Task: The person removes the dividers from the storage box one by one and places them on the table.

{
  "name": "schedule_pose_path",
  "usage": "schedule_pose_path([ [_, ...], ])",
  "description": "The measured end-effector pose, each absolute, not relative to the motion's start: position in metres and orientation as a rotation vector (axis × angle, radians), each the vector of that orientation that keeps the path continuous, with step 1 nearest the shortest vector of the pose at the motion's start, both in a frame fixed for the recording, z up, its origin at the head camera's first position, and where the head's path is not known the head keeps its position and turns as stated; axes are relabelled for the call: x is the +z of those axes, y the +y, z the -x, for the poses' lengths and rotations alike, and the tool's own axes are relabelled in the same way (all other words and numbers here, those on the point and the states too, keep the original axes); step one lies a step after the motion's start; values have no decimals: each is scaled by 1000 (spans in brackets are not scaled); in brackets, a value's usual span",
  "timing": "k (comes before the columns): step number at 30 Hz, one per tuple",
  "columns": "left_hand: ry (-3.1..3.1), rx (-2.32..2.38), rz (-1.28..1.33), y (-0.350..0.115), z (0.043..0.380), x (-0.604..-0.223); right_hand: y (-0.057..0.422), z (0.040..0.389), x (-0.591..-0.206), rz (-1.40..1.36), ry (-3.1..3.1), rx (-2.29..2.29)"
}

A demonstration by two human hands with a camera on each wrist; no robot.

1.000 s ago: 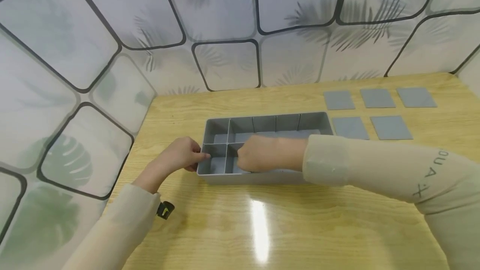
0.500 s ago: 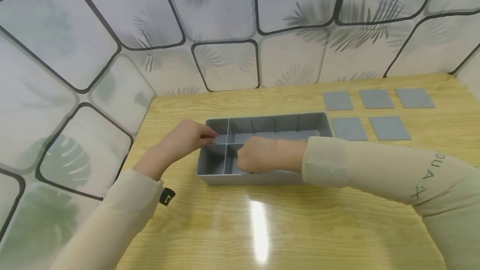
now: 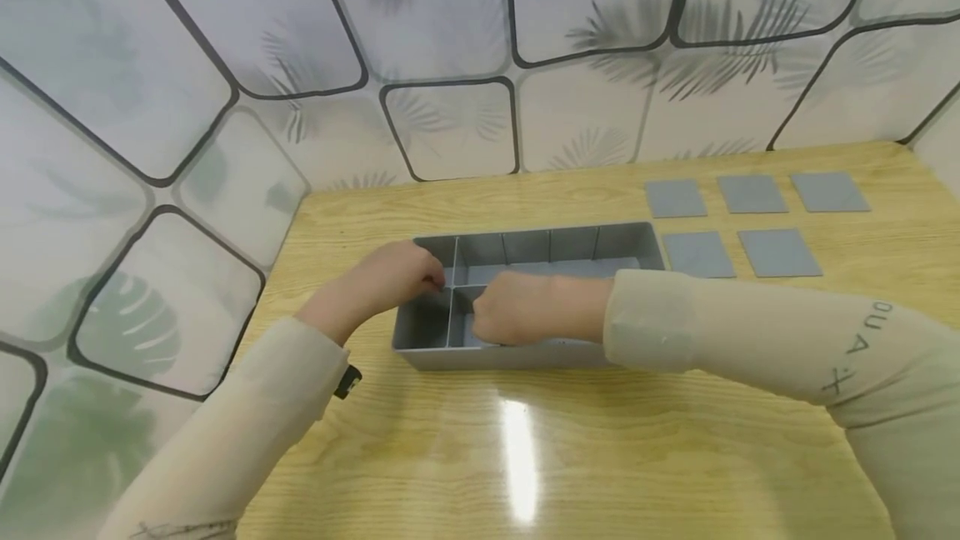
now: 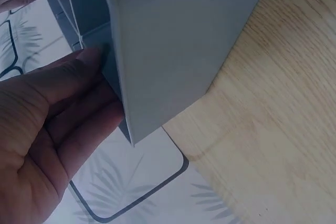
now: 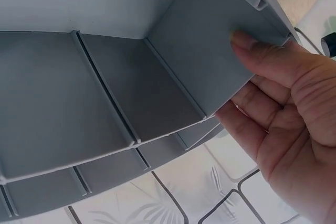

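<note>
this is an indoor place, a corner of some room; whether it is a home or an office, i cannot say surely. under the left hand (image 3: 386,275) and the right hand (image 3: 517,308) lies a table (image 3: 615,457) with yellowish wood grain. beyond both hands stands a back wall (image 3: 442,127), and to their left a side wall (image 3: 90,165), both printed with leaves (image 3: 780,27) and dark rounded lines (image 3: 514,127).

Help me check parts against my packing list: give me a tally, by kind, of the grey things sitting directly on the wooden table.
Box: 1
Loose squares: 5
Total: 6
</note>
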State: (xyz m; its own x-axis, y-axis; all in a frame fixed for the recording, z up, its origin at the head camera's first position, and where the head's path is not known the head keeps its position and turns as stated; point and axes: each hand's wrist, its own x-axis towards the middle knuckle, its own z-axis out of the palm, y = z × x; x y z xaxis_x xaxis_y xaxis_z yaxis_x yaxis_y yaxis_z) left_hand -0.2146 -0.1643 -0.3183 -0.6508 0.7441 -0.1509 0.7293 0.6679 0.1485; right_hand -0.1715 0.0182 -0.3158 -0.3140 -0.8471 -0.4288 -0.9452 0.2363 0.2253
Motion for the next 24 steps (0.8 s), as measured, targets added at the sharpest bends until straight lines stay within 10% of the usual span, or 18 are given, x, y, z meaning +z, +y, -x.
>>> schedule_pose_path([
  [24,2647,43,-1159,-154,216,-319,18,171,-304,1844,2209,837],
])
